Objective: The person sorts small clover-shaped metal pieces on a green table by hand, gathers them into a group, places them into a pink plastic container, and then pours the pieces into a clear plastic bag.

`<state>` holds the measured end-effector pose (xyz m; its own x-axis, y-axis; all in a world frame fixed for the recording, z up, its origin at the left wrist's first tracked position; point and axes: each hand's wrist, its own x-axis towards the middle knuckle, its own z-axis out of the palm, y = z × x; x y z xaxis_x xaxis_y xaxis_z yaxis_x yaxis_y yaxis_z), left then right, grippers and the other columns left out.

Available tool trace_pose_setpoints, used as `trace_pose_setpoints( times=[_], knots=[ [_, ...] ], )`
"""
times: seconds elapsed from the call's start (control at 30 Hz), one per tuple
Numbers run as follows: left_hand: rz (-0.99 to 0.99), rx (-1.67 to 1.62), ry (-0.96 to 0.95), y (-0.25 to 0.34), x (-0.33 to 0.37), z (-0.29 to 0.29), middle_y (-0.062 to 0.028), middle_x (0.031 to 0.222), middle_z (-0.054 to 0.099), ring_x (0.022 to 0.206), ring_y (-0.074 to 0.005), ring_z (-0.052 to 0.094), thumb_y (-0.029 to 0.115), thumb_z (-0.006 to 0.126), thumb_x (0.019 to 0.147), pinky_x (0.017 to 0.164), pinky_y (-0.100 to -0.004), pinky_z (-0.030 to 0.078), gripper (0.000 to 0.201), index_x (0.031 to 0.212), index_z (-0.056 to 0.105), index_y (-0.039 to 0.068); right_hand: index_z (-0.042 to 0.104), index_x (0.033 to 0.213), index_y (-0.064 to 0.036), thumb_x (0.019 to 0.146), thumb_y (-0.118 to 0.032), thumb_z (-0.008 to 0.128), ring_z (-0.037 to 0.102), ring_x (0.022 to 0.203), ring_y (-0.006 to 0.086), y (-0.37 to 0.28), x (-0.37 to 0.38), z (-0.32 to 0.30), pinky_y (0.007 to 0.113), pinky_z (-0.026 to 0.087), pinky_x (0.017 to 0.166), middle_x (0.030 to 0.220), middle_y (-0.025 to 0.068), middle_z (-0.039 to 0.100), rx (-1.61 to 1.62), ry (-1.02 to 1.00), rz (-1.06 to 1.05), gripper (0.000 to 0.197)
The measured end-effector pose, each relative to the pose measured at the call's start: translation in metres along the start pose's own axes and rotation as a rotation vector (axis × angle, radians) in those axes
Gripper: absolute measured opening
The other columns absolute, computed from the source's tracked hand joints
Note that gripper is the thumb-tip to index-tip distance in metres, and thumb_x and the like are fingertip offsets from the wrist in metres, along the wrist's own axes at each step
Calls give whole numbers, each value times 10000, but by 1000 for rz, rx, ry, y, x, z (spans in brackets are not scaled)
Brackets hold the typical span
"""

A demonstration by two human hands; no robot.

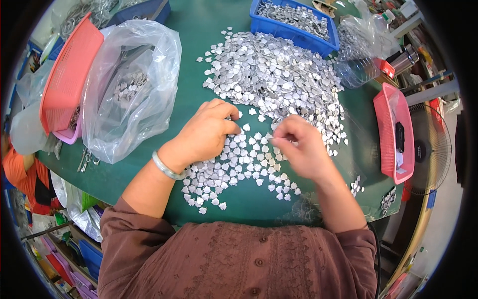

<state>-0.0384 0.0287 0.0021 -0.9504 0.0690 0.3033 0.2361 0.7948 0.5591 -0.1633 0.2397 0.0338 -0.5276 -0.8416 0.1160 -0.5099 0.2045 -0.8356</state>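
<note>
Many small silver-grey, leaf-like flat metal pieces lie on the green table. A big heap [279, 65] of them rises beyond my hands, and a thinner spread [219, 174] lies nearer to me. My left hand [211, 127], with a pale bangle at the wrist, rests low at the left edge of the spread. Its fingers are curled, with a gap between thumb and forefinger, beside a few pieces. At the heap's near edge, my right hand [301, 144] pinches one small metal piece [269, 136] between thumb and forefinger. The undersides of both hands are hidden.
To the left stand a clear plastic bag [164, 94] with metal pieces inside and a coral basket [69, 74]. A blue tray [294, 39] of metal parts sits behind the heap. On the right are a pink basket [382, 119] and a fan [433, 149].
</note>
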Motion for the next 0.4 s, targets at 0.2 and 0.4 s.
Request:
trace_pose_setpoints(
  times=[0.2, 0.4],
  knots=[
    [-8, 64, -38, 4, -3, -3, -119, 1115, 578, 1066, -311, 505, -115, 502, 684, 958, -395, 393, 411, 981, 721, 63, 521, 789, 7, 823, 12, 602, 437, 609, 135, 9, -79, -100, 278, 384, 559, 676, 61, 488, -247, -48, 230, 88],
    [-69, 96, -126, 12, 2, -7, -123, 1161, 567, 1104, -313, 486, -106, 507, 691, 989, -405, 372, 428, 1016, 718, 74, 550, 810, -20, 830, 0, 594, 466, 605, 145, 51, -167, -132, 276, 393, 575, 689, 2, 525, -577, 70, 470, 53]
  ],
)
